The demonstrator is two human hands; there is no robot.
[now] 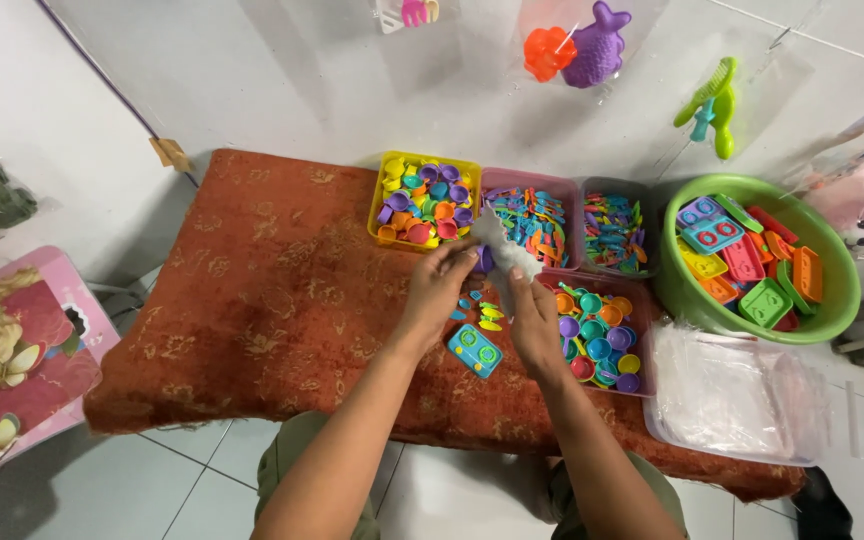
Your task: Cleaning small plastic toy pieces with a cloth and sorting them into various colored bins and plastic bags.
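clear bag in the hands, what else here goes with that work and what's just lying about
In use: clear bag held by left hand and right hand; blue toy stove; loose small pieces.

Lying about: green basin, pink table, hanging toys.

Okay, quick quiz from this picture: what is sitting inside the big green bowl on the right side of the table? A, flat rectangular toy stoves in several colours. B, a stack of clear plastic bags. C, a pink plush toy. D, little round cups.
A: the green bowl holds flat rectangular toy stoves in blue, red, yellow, orange and green, while the little round cups sit in a pink tray beside it.
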